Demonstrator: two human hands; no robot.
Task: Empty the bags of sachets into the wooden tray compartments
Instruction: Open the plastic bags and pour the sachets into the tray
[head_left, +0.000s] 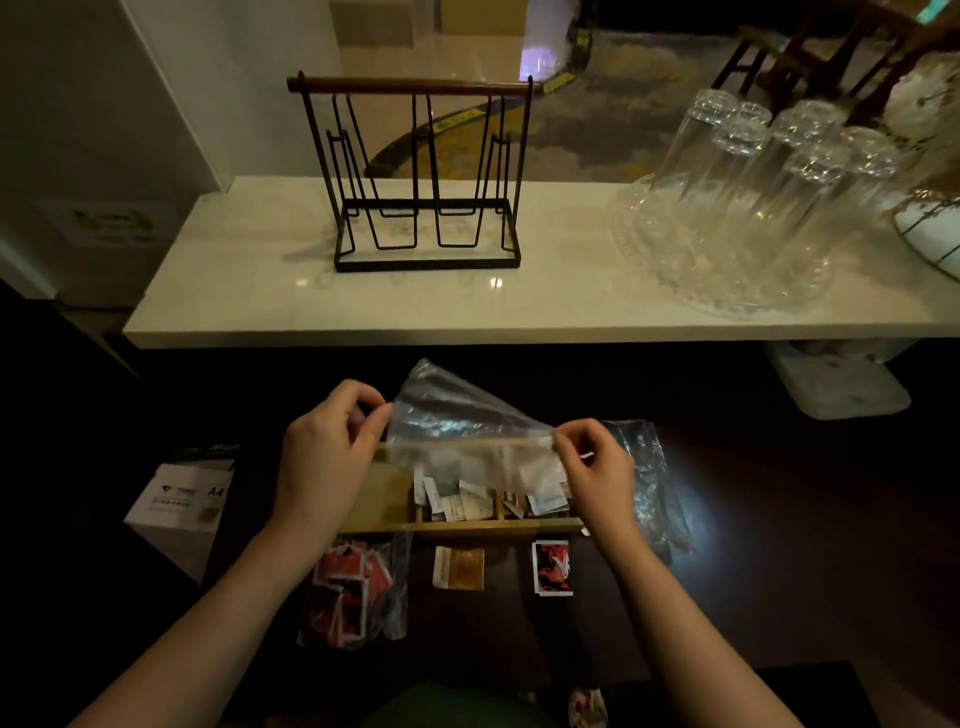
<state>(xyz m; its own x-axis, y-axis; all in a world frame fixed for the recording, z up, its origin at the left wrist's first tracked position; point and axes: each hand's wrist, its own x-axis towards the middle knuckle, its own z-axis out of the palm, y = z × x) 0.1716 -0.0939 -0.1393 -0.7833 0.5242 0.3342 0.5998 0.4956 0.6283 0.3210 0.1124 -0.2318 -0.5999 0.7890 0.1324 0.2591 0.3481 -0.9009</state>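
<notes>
Crosswise above the wooden tray (457, 526), clear bag (457, 426), ends pinched in left hand (324, 457) and right hand (597, 467).

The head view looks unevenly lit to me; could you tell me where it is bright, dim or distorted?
Head view: the white counter is bright with small glare spots, the wooden tray and bag of red sachets below sit in dim light, and wide-angle bending tilts the glasses.

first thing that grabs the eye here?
The clear plastic bag, pinched between the left hand and right hand above the wooden compartment tray of pale sachets. Behind it, on the white stone counter, a black wire rack and upturned clear drinking glasses at right.
</notes>
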